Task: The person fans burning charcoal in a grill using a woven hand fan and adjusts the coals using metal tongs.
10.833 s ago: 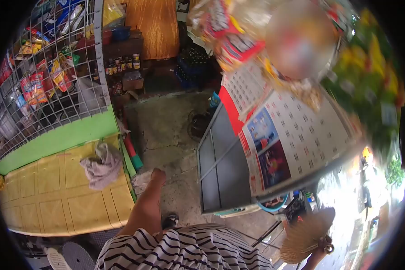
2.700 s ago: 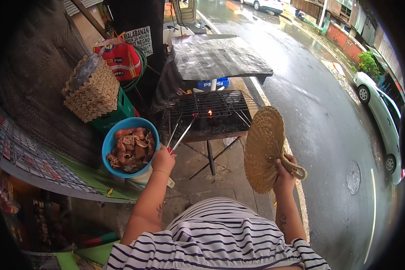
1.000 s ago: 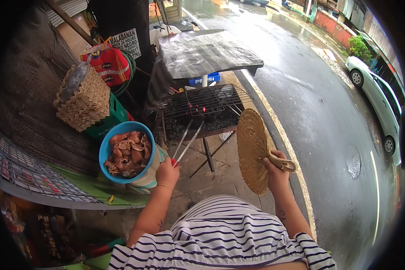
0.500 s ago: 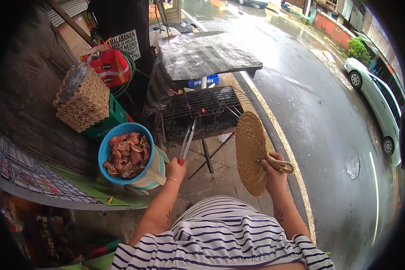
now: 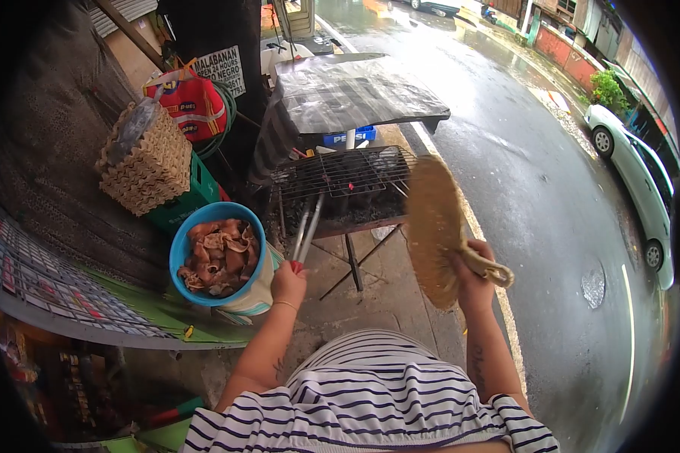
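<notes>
My left hand is closed on the red handle of metal tongs, whose tips reach the near left edge of the charcoal grill. Closed round the handle of a woven fan, my right hand holds it upright beside the grill's right side. A wire rack lies over dark charcoal with a small red glow. Left of my left hand, a blue basin holds brown-pink pieces of meat and rests on a pale striped container.
Behind the grill stands a table with a dark cover, above a blue Pepsi crate. Stacked egg trays sit on a green crate at left. A wet road with a parked white car runs along the right.
Since half a second ago, the fan has moved slightly up and its face looks blurred. The tong arms stand a little farther apart. Earlier, the view showed a shop interior and a calendar.
</notes>
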Demonstrator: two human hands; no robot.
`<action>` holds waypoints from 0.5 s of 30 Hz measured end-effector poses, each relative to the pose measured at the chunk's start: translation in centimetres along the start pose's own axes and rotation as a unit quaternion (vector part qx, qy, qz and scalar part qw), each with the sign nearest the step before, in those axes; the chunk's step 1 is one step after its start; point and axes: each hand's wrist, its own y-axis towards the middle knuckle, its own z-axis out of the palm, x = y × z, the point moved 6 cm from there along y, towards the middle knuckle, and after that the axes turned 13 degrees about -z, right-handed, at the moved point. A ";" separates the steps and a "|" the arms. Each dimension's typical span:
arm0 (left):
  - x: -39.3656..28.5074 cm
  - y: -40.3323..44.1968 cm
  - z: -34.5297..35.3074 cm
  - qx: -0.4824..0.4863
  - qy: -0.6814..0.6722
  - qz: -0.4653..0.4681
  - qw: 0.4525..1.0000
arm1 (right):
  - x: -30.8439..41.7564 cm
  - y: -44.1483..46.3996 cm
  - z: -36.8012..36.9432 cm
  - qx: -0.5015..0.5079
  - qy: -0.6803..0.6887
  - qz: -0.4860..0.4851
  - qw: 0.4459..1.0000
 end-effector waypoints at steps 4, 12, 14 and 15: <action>1.4 3.7 -2.3 -0.033 0.035 -0.051 0.998 | -2.4 -0.9 -0.9 -0.060 0.060 0.025 0.996; 0.3 7.0 -2.5 -0.011 0.113 -0.062 0.992 | -3.3 -3.8 -0.6 -0.038 0.071 0.092 0.992; 0.0 7.3 -2.0 -0.006 0.123 -0.063 0.990 | -3.1 -3.8 -0.9 -0.042 0.081 0.089 0.992; -0.1 7.5 -1.9 -0.006 0.128 -0.068 0.989 | -3.0 -3.8 -1.0 -0.043 0.086 0.088 0.992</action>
